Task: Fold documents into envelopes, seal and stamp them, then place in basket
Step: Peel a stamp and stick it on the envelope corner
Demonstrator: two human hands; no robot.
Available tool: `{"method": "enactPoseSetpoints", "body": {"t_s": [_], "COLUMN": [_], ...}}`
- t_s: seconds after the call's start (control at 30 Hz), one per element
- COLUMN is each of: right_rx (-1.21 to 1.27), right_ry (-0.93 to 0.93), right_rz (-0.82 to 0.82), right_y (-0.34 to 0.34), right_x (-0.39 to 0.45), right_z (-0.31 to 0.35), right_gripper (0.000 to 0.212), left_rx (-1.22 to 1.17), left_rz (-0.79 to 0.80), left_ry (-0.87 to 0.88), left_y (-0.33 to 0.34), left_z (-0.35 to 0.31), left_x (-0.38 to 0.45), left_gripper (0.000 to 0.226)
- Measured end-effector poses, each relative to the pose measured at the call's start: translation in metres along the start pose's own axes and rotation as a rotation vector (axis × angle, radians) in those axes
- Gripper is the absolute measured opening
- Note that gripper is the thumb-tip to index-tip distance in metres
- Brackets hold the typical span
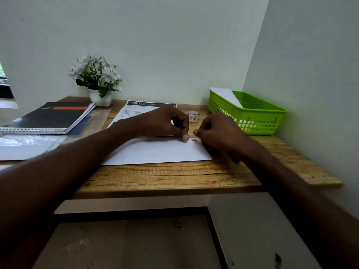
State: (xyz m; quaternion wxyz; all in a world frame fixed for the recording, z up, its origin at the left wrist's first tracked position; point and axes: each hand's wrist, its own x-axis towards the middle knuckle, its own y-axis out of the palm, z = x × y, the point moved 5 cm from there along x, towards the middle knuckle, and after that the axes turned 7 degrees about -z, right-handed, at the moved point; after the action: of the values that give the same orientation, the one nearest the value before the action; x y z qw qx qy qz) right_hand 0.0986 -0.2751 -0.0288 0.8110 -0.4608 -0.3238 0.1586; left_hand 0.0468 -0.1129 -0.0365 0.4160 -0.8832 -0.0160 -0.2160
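One desk (174, 177) is seen, with one envelope (155, 152) laid flat at its middle. The stamping step is judged to be in hand: a small dark stamp (196, 140) lies near the envelope's far right corner, between the two hands. The left hand (165, 123) is curled, fingertip pressed to the envelope beside the stamp; whether anything is pinched cannot be told. The right hand (217, 131) is curled likewise, and its hold cannot be told. Next, the stamp would need pressing flat, then the envelope carried to the one green basket (258, 121), where one envelope (225, 95) is already leaning. One printed sheet (136, 111), one notebook (52, 117), one plant (97, 78) and one tape roll (193, 115) are counted.
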Motion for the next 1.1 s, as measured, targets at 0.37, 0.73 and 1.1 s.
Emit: {"method": "enactPoseSetpoints", "body": {"t_s": [0.37, 0.73, 1.1], "right_rx": [-0.01, -0.134, -0.231], "right_ry": [-0.261, -0.346, -0.306], "right_rz": [0.264, 0.436, 0.555], "right_y": [0.02, 0.016, 0.014], "right_x": [-0.013, 0.019, 0.015], "right_z": [0.023, 0.039, 0.039], "right_gripper": [0.075, 0.06, 0.071], "left_rx": [0.536, 0.468, 0.327], "left_rz": [-0.259, -0.225, -0.174], "left_ry": [-0.085, -0.231, -0.214], "left_y": [-0.045, -0.059, -0.049], "left_z": [0.019, 0.043, 0.029], "left_x": [-0.004, -0.021, -0.022], "left_gripper": [0.01, 0.012, 0.017]}}
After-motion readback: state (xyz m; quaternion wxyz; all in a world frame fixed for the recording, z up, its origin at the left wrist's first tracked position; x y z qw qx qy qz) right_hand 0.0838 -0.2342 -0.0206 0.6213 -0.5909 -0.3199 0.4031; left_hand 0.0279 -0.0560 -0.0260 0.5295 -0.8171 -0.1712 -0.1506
